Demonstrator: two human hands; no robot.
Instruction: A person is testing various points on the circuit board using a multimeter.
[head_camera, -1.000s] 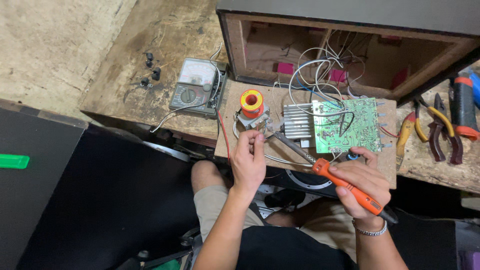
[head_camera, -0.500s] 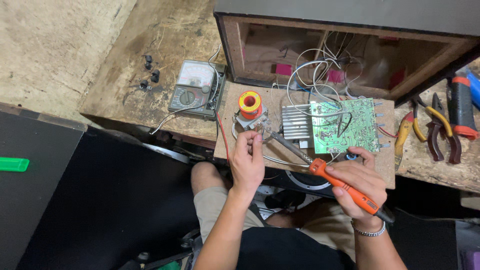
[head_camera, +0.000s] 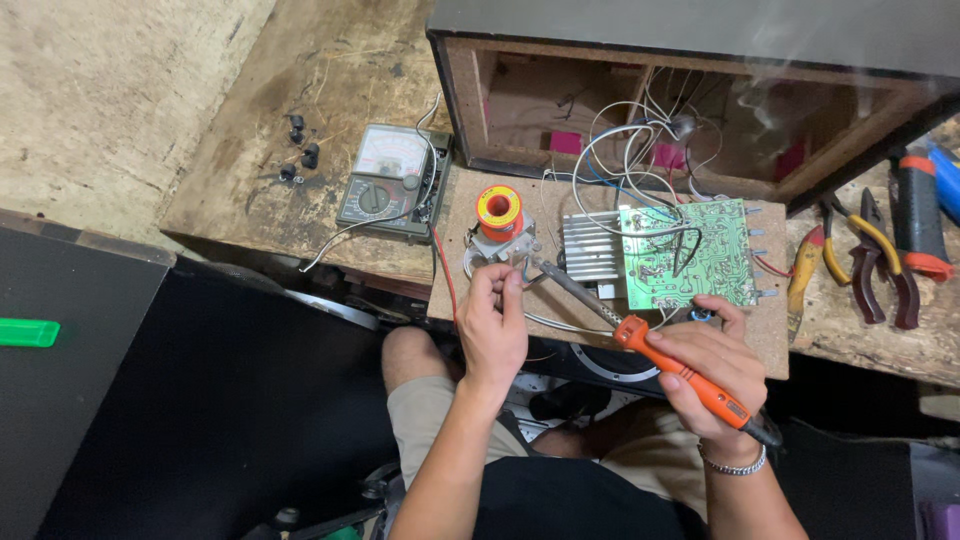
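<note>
Our right hand (head_camera: 705, 360) grips the orange soldering iron (head_camera: 690, 378) just below the green circuit board (head_camera: 685, 255), left hand (head_camera: 492, 325) pinching solder wire by the spool (head_camera: 498, 212); a slipping tip could scorch nearby wires (head_camera: 625, 150).

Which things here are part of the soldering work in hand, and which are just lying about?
In use:
- soldering iron in the right hand
- solder spool by the left hand
- green circuit board
- heat sink

Lying about:
- multimeter
- pliers
- black knobs
- green block
</note>
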